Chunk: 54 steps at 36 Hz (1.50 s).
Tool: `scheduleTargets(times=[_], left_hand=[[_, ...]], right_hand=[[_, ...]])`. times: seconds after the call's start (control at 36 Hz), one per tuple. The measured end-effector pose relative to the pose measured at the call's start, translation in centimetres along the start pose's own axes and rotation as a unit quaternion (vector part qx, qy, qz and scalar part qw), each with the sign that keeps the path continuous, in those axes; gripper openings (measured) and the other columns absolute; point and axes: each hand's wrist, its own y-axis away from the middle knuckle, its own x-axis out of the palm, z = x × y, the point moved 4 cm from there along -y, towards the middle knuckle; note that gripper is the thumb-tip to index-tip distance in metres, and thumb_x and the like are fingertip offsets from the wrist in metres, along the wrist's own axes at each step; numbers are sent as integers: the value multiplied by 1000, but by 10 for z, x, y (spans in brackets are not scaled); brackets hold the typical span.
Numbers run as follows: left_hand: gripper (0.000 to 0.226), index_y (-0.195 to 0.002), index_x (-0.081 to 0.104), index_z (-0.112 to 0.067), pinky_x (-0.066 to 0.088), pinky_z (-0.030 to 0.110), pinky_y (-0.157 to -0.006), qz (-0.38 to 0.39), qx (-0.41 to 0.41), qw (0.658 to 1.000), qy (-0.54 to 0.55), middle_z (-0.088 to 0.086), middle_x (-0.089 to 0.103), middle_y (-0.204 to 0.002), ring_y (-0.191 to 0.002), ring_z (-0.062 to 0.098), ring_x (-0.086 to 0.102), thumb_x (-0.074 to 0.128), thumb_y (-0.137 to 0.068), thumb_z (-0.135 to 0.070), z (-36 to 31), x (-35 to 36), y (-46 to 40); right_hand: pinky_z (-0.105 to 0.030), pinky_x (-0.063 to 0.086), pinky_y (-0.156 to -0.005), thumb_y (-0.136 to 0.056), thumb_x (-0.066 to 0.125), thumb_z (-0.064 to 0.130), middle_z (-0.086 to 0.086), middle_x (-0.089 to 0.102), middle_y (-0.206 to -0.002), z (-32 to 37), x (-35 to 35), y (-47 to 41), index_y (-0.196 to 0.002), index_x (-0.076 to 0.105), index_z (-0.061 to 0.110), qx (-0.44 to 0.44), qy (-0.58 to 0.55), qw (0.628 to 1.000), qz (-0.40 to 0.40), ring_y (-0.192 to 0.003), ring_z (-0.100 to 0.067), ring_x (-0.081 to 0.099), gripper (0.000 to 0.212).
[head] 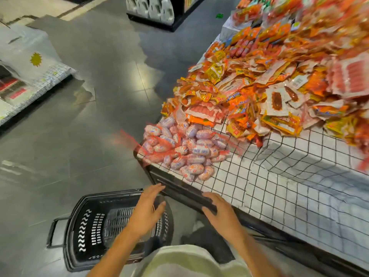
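Note:
My left hand (148,207) hovers with fingers straight above a black plastic shopping basket (83,232) that stands on the floor. It holds nothing. My right hand (218,211) is also flat and empty, just at the dark front edge of a display table (279,192) covered in a white cloth with a black grid. On the table's near corner lies a heap of small pink-and-white sausage packs in red netting (187,148). Behind the heap is a big pile of orange and yellow snack packets (259,86).
Grey tiled floor (89,120) stretches to the left and ahead. Another cloth-covered display (26,76) stands at the left edge. A dark shelf with white jugs (155,9) is at the far top. The basket's handle (54,232) sticks out to the left.

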Motion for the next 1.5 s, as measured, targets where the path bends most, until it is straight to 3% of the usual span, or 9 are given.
scheduleTargets(times=[0.19, 0.36, 0.5, 0.69, 0.83, 1.11, 1.25, 1.36, 1.5], left_hand=[[53, -145, 49, -17, 17, 36, -124, 67, 42, 996, -51, 2, 40, -156, -150, 22, 26, 66, -96, -23, 32, 16, 36], [59, -152, 38, -23, 12, 43, -126, 188, 56, 969, -153, -2, 25, -164, -154, 23, 12, 57, -99, -39, 47, 50, 61], [60, -153, 36, -22, 8, 40, -126, 258, 57, 935, -235, 2, 18, -166, -154, 24, 7, 52, -100, -45, 33, 77, 64], [59, -153, 37, -19, 6, 33, -124, 272, 114, 915, -275, 6, 25, -164, -153, 22, 17, 51, -101, -44, -28, 124, 77], [106, -153, 34, -18, 6, 30, -123, 315, 138, 892, -293, 6, 24, -163, -153, 23, 18, 15, -78, -90, -79, 174, 113], [82, -148, 44, -18, 13, 32, -124, 388, 228, 834, -320, 2, 37, -157, -148, 22, 29, 32, -83, -68, -188, 356, 196], [59, -152, 37, -27, 12, 36, -124, 421, 296, 792, -329, -5, 27, -162, -152, 22, 18, 57, -99, -40, -235, 445, 234], [59, -153, 35, -27, 10, 37, -126, 458, 365, 726, -362, -8, 27, -161, -152, 18, 19, 56, -99, -41, -269, 505, 256], [57, -150, 41, -23, -2, 18, -117, 508, 407, 661, -373, -4, 34, -157, -149, 18, 24, 59, -97, -38, -308, 568, 275]], right_hand=[[-16, 37, -111, -95, 71, 31, 18, 56, -139, -15, 35, 74, -138, 59, 27, 24, -30, 998, -55, -130, 7, 49, 45], [9, 16, -100, -96, 62, 48, 31, 37, -147, -49, 54, 147, -148, 43, 43, 101, -33, 994, -37, -134, 13, 32, 55], [-9, 26, -112, -96, 60, 53, 24, 39, -152, -91, 60, 206, -150, 40, 43, 169, -62, 982, -51, -140, 5, 35, 58], [10, 15, -96, -93, 55, 65, 28, 36, -142, -163, 51, 288, -151, 38, 41, 223, -73, 968, -91, -131, 10, 34, 65], [-9, 24, -107, -89, 49, 73, 25, 38, -146, -211, 28, 357, -152, 38, 38, 244, -109, 953, -145, -135, 5, 35, 73], [-33, 31, -121, -98, 60, 47, 9, 42, -157, -305, -22, 523, -153, 42, 28, 297, -210, 890, -276, -145, -9, 36, 60], [-20, 34, -109, -100, 63, 34, 5, 52, -145, -343, -38, 597, -147, 49, 21, 355, -228, 850, -314, -139, -18, 47, 51], [-33, 37, -115, -101, 62, 32, 0, 52, -149, -365, -40, 643, -148, 48, 16, 389, -256, 813, -350, -139, -20, 47, 51], [-16, 28, -109, -101, 61, 30, -4, 46, -154, -390, -33, 678, -151, 43, 14, 437, -282, 767, -375, -140, -20, 44, 55]])
